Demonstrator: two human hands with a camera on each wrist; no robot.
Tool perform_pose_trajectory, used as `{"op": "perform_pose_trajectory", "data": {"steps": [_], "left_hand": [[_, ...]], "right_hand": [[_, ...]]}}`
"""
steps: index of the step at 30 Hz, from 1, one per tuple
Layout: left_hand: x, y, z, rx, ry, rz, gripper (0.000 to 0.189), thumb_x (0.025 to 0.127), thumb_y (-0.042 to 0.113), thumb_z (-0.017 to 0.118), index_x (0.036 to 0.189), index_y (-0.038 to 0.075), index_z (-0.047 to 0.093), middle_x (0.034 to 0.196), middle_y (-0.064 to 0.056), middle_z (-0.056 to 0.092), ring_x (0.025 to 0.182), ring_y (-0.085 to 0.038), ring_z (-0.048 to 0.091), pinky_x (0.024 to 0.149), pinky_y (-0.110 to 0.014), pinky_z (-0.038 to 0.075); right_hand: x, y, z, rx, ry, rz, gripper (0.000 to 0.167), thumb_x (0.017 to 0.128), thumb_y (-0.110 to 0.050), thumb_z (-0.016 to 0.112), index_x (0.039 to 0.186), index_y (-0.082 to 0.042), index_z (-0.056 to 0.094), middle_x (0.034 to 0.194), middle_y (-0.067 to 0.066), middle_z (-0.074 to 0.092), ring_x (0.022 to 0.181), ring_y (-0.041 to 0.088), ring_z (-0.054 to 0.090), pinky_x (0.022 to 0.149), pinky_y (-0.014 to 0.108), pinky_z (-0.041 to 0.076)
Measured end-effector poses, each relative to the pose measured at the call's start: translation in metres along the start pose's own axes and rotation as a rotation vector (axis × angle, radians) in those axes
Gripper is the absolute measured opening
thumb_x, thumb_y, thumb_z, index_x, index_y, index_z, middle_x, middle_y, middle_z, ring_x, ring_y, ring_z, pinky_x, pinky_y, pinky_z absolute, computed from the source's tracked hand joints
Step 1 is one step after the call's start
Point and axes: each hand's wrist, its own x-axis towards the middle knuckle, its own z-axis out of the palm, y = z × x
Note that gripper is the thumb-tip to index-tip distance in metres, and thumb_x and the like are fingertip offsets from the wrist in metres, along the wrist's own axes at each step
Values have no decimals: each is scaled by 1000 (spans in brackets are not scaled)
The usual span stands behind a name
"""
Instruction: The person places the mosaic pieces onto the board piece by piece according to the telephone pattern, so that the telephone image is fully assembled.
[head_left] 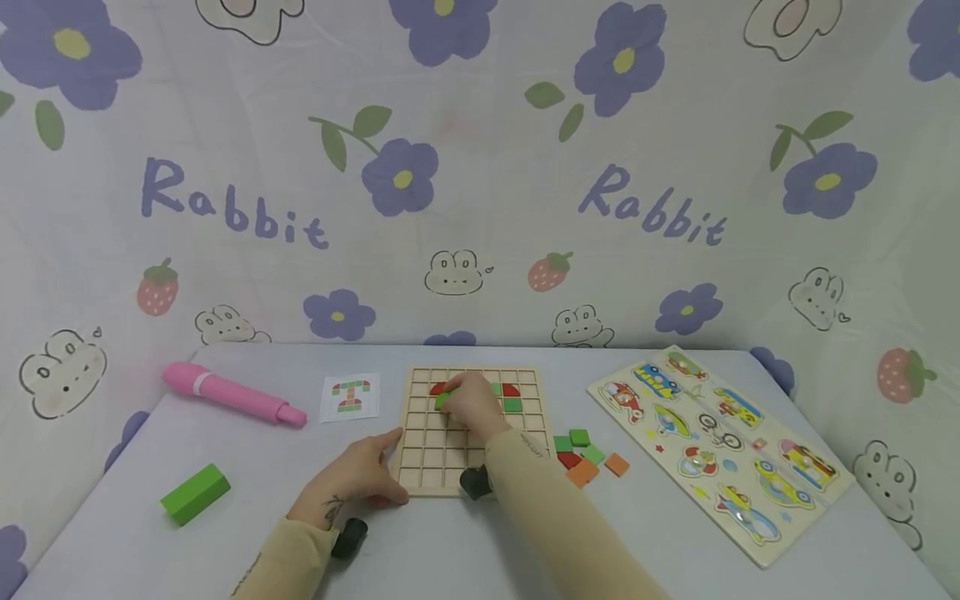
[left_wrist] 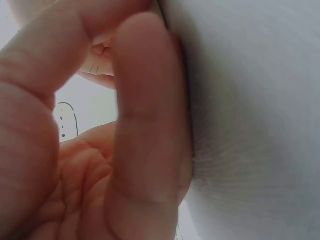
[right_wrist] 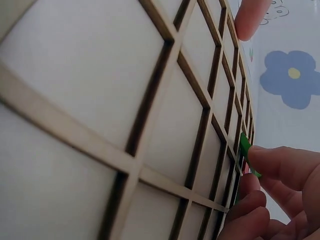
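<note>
A wooden grid board [head_left: 432, 477] lies on the table in the head view. Along its upper rows sit red rounded-corner pieces [head_left: 511, 390], a light green tile [head_left: 496, 389] and a green square tile [head_left: 513, 405]. My right hand [head_left: 474, 406] covers some upper cells and pinches a green tile [right_wrist: 245, 145] between thumb and fingers, tilted against the grid in the right wrist view. My left hand [head_left: 362, 473] rests beside the board's lower left, its fingertips touching the left edge and corner. The left wrist view shows mostly fingers [left_wrist: 147, 115] against the white tabletop.
Left of the board lie a small pattern card [head_left: 349, 398], a pink microphone-shaped object [head_left: 236, 395] and a green prism block [head_left: 196, 494]. Several loose tiles [head_left: 582, 473] are right of it, near a vehicle puzzle board [head_left: 720, 454]. A patterned curtain [head_left: 480, 183] stands behind.
</note>
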Motion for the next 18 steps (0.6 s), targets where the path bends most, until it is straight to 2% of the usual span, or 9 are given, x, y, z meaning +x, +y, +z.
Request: {"op": "perform_pose_trajectory", "data": {"steps": [7,12,15,18], "left_hand": [[0,2,0,-3,1,-9,102,59,5,83,145,9,29,66,-6,56,49,-14,53,49,-26,44],[0,3,0,5,-1,-11,101,59,5,83,145,9,30,65,-6,55,49,-14,52,49,-25,44],[0,3,1,9,0,-13,101,59,5,83,145,10,30,64,-6,55,49,-14,52,49,-25,44],[0,2,1,13,1,-15,101,59,6,83,145,9,30,66,-6,56,49,-14,53,49,-25,44]], "right_hand": [[2,-5,4,-112,21,9,33,76,-7,67,108,-12,69,121,5,61,86,20,52,62,28,40],[2,-6,7,-174,37,4,32,76,-7,66,107,-14,70,118,4,63,85,20,53,59,29,38],[2,-6,8,-159,37,4,33,75,-6,66,107,-14,69,118,4,63,80,18,53,57,28,38],[2,-4,5,-66,11,-11,35,77,-5,65,112,-12,67,122,7,60,70,16,48,56,26,38]]}}
